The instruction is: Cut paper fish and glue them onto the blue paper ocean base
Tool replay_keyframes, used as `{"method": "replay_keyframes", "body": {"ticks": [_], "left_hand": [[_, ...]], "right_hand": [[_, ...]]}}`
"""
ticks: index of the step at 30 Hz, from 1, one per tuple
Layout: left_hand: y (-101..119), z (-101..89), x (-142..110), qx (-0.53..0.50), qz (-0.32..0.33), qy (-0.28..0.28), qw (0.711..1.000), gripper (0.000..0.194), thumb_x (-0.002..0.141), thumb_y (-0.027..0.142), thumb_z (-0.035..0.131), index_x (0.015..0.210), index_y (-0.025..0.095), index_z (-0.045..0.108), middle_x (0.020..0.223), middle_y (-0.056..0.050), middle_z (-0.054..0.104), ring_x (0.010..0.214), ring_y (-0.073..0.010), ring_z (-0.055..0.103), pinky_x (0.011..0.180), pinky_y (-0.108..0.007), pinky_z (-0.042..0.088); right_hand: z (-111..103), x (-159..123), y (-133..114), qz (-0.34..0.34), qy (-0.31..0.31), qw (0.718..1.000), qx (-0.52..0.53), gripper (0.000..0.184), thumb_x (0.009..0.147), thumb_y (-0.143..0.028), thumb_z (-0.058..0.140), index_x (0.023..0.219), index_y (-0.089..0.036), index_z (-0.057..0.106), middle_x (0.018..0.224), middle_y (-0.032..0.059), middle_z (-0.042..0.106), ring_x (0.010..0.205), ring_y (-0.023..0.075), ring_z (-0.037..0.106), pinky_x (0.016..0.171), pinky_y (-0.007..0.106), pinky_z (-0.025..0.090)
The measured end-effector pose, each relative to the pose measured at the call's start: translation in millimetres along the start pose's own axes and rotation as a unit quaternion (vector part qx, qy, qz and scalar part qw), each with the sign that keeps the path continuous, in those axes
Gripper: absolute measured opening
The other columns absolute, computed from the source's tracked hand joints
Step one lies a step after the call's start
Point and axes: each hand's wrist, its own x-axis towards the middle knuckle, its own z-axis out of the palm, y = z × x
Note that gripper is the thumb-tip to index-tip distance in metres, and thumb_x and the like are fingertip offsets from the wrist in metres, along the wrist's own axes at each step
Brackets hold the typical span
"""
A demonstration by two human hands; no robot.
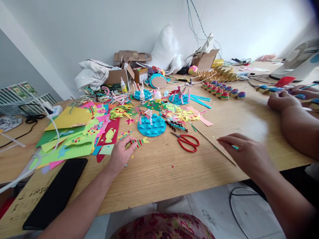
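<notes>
Your striped paper fish point(140, 143) is just in front of the blue bumpy circle point(151, 129), on the side close to you and a bit to the left. It has red, green and yellow stripes and a yellow tail that points right. Your left hand point(123, 151) has its grip pinched on the fish, thumb on one side and fingers on the other. I cannot tell if the fish touches the tabletop point(154, 179).

Your right hand point(245, 152) is well to the right of the blue bumpy circle. Its grip is narrow, with the fingers bunched up. A tiny blue-green bit point(235, 147) shows by the fingers, but I cannot tell if you are holding it.

Red scissors point(186, 135) lie to the right of the blue bumpy circle, and a thin wooden stick point(214, 145) lies further right. A green spotted paper fish point(153, 105) is just behind the circle, with glue bottles point(142, 97) near it. To the left is a big pile of bright paper point(68, 119). A black phone point(56, 192) lies left of the circle and nearer to you. Far to the right of the circle, you can see another person's hand point(284, 101) by some painted bumpy strips point(267, 89).
</notes>
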Motion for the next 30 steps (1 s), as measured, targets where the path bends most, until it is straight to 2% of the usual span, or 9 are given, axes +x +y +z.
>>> {"method": "replay_keyframes", "body": {"ticks": [3, 5, 7, 11, 18, 24, 30], "left_hand": [[1, -0.4, -1, 0.003, 0.002, -0.002, 1.000, 0.017, 0.076, 0.034, 0.050, 0.075, 0.018, 0.057, 0.064, 0.003, 0.052, 0.059, -0.0124, 0.050, 0.056, -0.022, 0.041], [2, -0.9, -1, -0.005, -0.006, -0.004, 1.000, 0.017, 0.077, 0.034, 0.050, 0.076, 0.018, 0.057, 0.063, 0.003, 0.052, 0.058, -0.0125, 0.050, 0.056, -0.022, 0.041], [3, -1.2, -2, -0.007, -0.012, -0.006, 1.000, 0.017, 0.076, 0.034, 0.050, 0.075, 0.018, 0.057, 0.063, 0.003, 0.051, 0.058, -0.0125, 0.050, 0.055, -0.022, 0.041], [5, -1.4, -2, 0.004, -0.008, -0.006, 1.000, 0.017, 0.076, 0.034, 0.050, 0.074, 0.018, 0.057, 0.063, 0.003, 0.052, 0.058, -0.0123, 0.049, 0.055, -0.021, 0.040], [8, -2.1, -2, 0.013, -0.008, -0.007, 1.000, 0.018, 0.075, 0.034, 0.049, 0.075, 0.018, 0.057, 0.064, 0.002, 0.053, 0.058, -0.0129, 0.050, 0.055, -0.022, 0.040], [2, -0.8, -1, 0.010, -0.006, -0.002, 1.000, 0.018, 0.075, 0.034, 0.050, 0.075, 0.018, 0.057, 0.063, 0.002, 0.053, 0.057, -0.0129, 0.051, 0.055, -0.022, 0.041], [3, -0.5, -1, 0.010, -0.001, -0.001, 1.000, 0.017, 0.075, 0.033, 0.050, 0.074, 0.018, 0.057, 0.062, 0.003, 0.052, 0.057, -0.0128, 0.051, 0.055, -0.022, 0.041]], "right_hand": [[9, -14, -38, -0.179, -0.084, 0.973, 0.118, 0.030, 0.085, -0.022, 0.037, 0.090, -0.022, 0.067, 0.092, 0.0067, 0.065, 0.080, 0.0152, 0.061, 0.066, 0.024, 0.045], [17, -23, -60, -0.246, -0.133, 0.951, 0.131, 0.034, 0.086, -0.015, 0.034, 0.103, -0.021, 0.063, 0.095, 0.0071, 0.063, 0.085, 0.0148, 0.060, 0.071, 0.023, 0.045], [24, -30, -73, -0.279, -0.181, 0.935, 0.120, 0.038, 0.083, -0.010, 0.035, 0.111, -0.023, 0.058, 0.096, 0.0064, 0.062, 0.085, 0.0152, 0.058, 0.071, 0.024, 0.045], [32, -35, -80, -0.285, -0.221, 0.929, 0.084, 0.043, 0.081, -0.009, 0.039, 0.117, -0.028, 0.051, 0.098, 0.0038, 0.059, 0.086, 0.0168, 0.054, 0.074, 0.026, 0.043], [35, -37, -80, -0.320, -0.212, 0.923, 0.015, 0.034, 0.081, -0.014, 0.045, 0.111, -0.027, 0.054, 0.091, 0.0036, 0.057, 0.080, 0.0188, 0.049, 0.071, 0.029, 0.039], [30, -43, -77, -0.306, -0.188, 0.932, 0.059, 0.041, 0.082, -0.009, 0.038, 0.116, -0.029, 0.050, 0.098, 0.0032, 0.058, 0.084, 0.0169, 0.052, 0.072, 0.027, 0.040], [29, -53, -83, -0.349, -0.185, 0.918, 0.019, 0.044, 0.079, -0.009, 0.044, 0.118, -0.026, 0.050, 0.101, 0.0062, 0.058, 0.086, 0.0198, 0.051, 0.074, 0.031, 0.040]]}}
